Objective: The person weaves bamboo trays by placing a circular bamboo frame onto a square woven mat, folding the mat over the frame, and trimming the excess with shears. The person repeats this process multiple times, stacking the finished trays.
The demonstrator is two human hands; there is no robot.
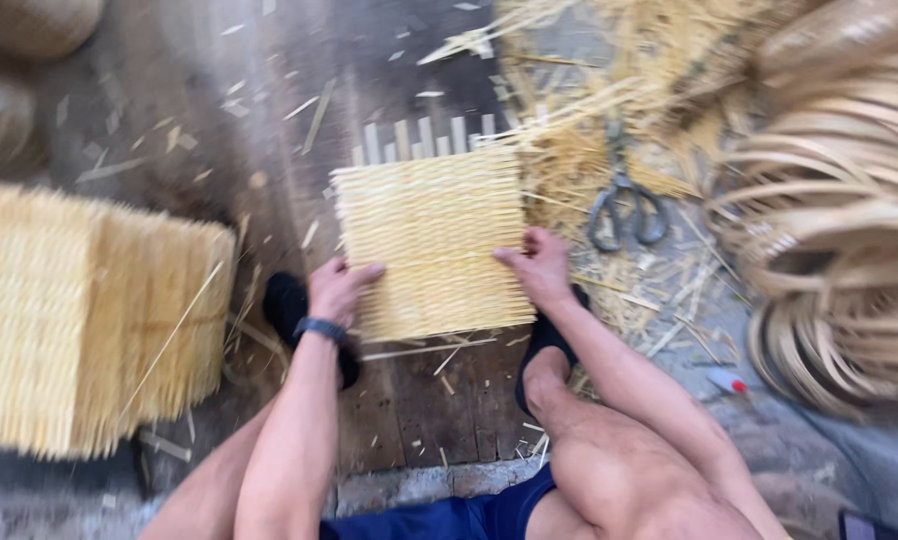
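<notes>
Fingers (364,272) of both hands press the woven straw panel's (434,235) sides
</notes>
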